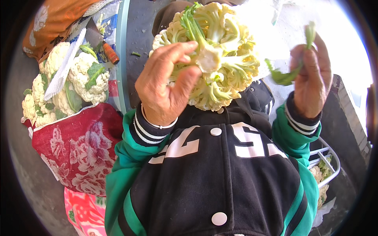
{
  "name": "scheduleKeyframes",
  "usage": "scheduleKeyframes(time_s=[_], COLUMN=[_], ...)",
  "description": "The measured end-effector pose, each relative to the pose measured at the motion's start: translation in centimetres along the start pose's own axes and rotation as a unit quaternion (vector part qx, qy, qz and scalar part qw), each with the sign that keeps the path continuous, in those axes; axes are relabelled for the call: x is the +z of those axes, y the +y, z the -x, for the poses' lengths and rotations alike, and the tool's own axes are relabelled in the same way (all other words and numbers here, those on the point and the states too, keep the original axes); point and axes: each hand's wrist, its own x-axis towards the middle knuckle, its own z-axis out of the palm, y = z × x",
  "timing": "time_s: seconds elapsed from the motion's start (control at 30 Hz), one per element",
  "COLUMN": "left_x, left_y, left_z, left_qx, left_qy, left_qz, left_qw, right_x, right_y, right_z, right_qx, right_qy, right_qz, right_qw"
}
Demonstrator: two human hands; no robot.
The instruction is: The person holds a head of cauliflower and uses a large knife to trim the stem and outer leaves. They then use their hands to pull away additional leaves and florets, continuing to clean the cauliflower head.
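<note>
A big cauliflower (220, 35) is turned with its cut stem toward me, and a green leaf stub still stands out of its upper part. Curled at the left of that stem, my left hand (165, 84) grips the head with fingers and thumb. To the right, apart from the cauliflower, my right hand (313, 80) pinches a torn green leaf (284, 76) between thumb and fingers. One end of the leaf pokes up above the fingertips while the ragged end hangs toward the cauliflower.
At the left, several cauliflowers (88, 72) fill a dark red flowered cloth bag (78, 145). A knife (110, 53) with an orange-brown handle lies behind them, beside an orange bag (59, 19). A white-framed basket (334, 165) at the right holds more cauliflower pieces.
</note>
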Motion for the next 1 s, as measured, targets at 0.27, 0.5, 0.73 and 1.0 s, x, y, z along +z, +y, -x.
scheduleKeyframes(time_s=[0.27,0.5,0.73,1.0], left_x=[0.1,-3.4,-6.9,-6.7], left_y=[2.4,-1.9,-5.7,-7.7], left_z=[0.0,1.4,3.2,4.8], left_qx=[0.02,-0.052,-0.211,-0.291], left_qy=[-0.069,0.121,0.06,-0.037], left_qz=[-0.095,-0.199,-0.3,-0.323], left_qw=[0.993,0.971,0.928,0.9], right_x=[10.4,7.8,7.0,7.7], right_y=[0.2,1.4,1.4,1.1], right_z=[-0.2,-1.7,-1.4,-1.2], right_qx=[0.059,0.0,0.013,0.0], right_qy=[-0.184,-0.051,-0.032,-0.026], right_qz=[-0.24,-0.034,0.028,0.118], right_qw=[0.951,0.998,0.999,0.993])
